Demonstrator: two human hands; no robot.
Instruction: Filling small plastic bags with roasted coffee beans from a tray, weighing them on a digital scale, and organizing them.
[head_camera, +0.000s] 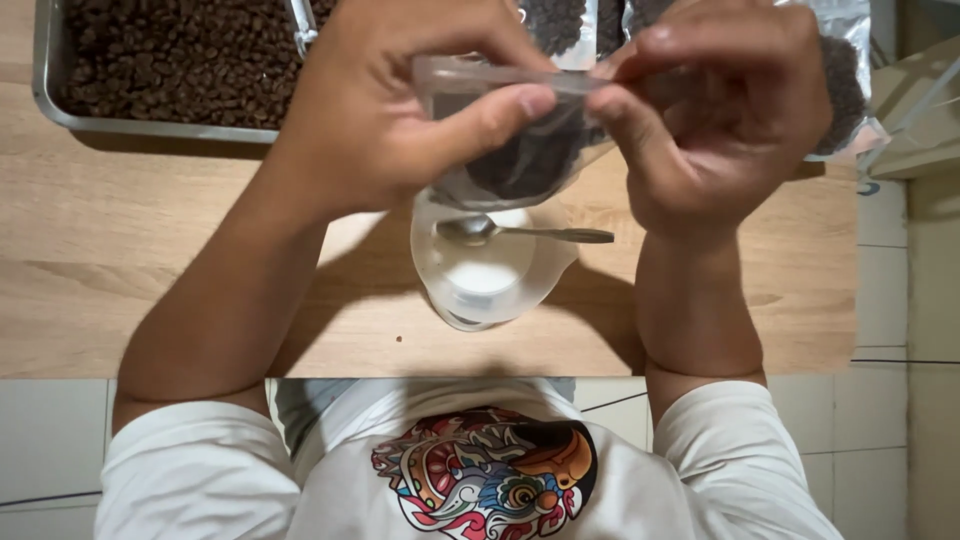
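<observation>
Hands meet at the top edge of a clear plastic pouch (525, 150) half full of dark coffee beans. The left hand (400, 105) is closed on the pouch's left end, its thumb lying flat along the sealing strip and its fingers curled behind. The right hand (715, 115) is closed on the right end of the same strip, thumb and forefinger pinched together on it. The pouch hangs between them, its bean-filled belly sagging down.

Directly below the pouch, on the wooden tabletop (150, 260), sits a white bowl (480, 280), partly covered by the pouch's lower edge. A metal spoon (520, 232) lies across that bowl, its scoop toward the bowl's left side and its handle pointing out past the bowl's right rim.

Above and to the left of the bowl, at the far edge of the tabletop, a metal tray (45, 70) holds a spread of loose coffee beans. Above and to the right of the bowl, behind the right hand, another clear pouch of beans (845, 85) lies on the tabletop, and further filled pouches show behind the held one.

On the near side of the bowl, past the tabletop's edge, the person's white printed shirt (480, 470) fills the foreground over a pale tiled floor (880, 420).
</observation>
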